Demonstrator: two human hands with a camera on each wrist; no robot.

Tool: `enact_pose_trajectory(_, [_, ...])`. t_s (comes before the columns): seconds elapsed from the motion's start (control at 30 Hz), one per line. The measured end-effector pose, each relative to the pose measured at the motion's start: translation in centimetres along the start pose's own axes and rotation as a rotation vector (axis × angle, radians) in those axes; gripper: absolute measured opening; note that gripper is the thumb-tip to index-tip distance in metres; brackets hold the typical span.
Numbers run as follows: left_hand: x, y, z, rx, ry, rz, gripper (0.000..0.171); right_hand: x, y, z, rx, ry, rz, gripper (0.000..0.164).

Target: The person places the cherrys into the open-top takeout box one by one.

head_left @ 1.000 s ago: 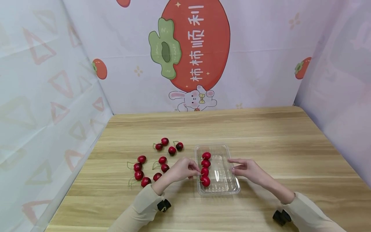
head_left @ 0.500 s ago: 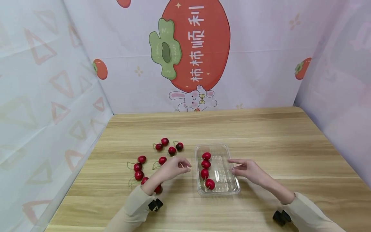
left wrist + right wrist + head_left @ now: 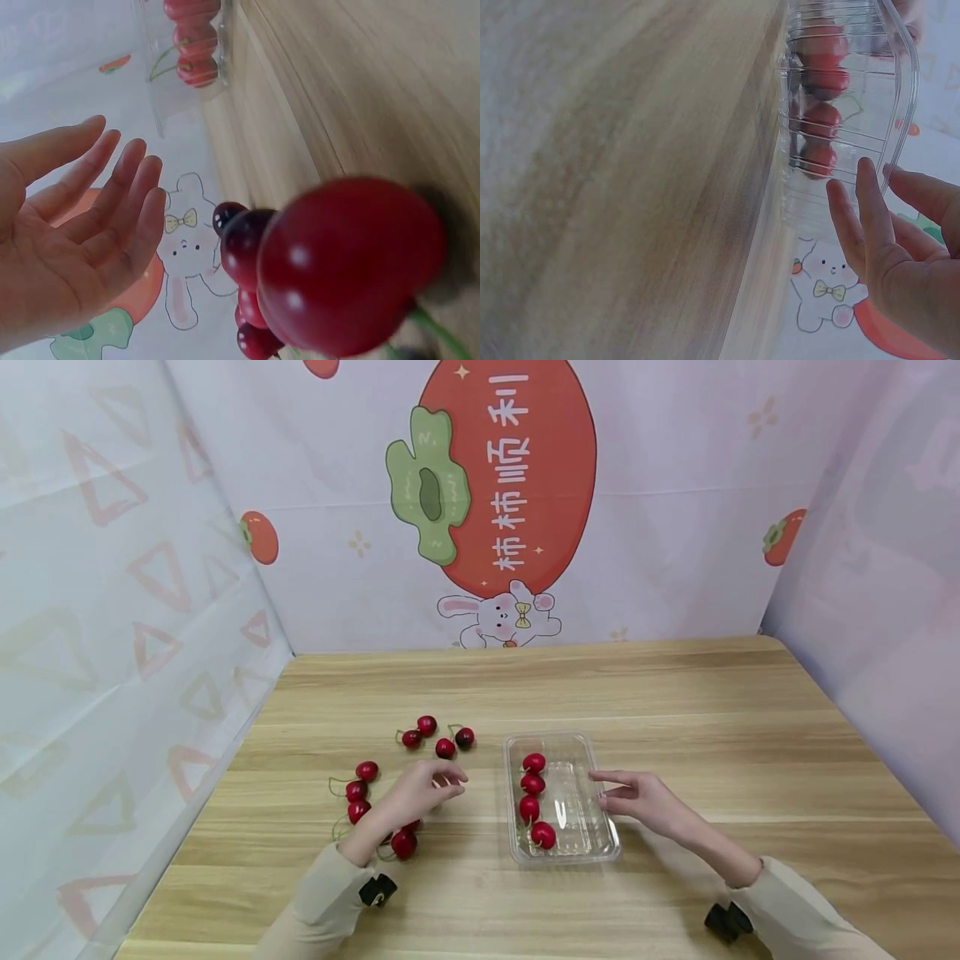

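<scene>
In the head view my left hand [image 3: 423, 789] is above the loose cherries left of the clear plastic box [image 3: 592, 852]. Its fingers are loosely bent and hold nothing, as the left wrist view of the hand [image 3: 97, 217] confirms. Close below it a red cherry [image 3: 349, 266] looms large. Several cherries, among them one at the front [image 3: 543, 836], form a column along the box's left side. My right hand [image 3: 641, 802] touches the box's right wall with fairly straight fingers; the right wrist view shows its fingertips [image 3: 866, 169] against that wall.
More loose cherries with green stems, such as a dark one [image 3: 465, 738], lie behind the left hand. Others, including a red cherry [image 3: 367, 771], lie to its left, some partly hidden by the arm. A printed cloth [image 3: 660, 527] hangs behind the wooden table [image 3: 712, 693].
My left hand has let go of a cherry in the box and moved left, out over the loose cherries. The front cherry in the box shifted slightly right. The right hand has stayed put.
</scene>
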State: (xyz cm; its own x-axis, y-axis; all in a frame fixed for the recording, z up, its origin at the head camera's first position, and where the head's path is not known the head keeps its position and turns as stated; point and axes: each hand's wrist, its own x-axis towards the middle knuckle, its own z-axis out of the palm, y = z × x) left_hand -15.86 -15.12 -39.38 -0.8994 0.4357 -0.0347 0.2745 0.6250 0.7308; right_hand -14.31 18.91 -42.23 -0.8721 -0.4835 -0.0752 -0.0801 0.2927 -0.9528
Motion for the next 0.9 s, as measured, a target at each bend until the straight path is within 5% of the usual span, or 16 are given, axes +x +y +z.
enact_pose_trajectory(0.27, [-0.8, -1.4, -1.2, 0.012, 0.049, 0.014, 0.016, 0.0, 0.0, 0.0, -0.005, 0.003, 0.008, 0.048])
enact_pose_trajectory(0.63, [-1.5, -2.9, -2.0, 0.066, 0.160, -0.121, 0.019, 0.1, 0.1, 0.0, -0.004, 0.004, 0.004, 0.047])
enact_pose_trajectory(0.9, [-1.6, -4.4, -2.4, 0.138, 0.203, -0.130, 0.016, 0.1, 0.2, -0.1, -0.010, 0.010, 0.004, 0.047])
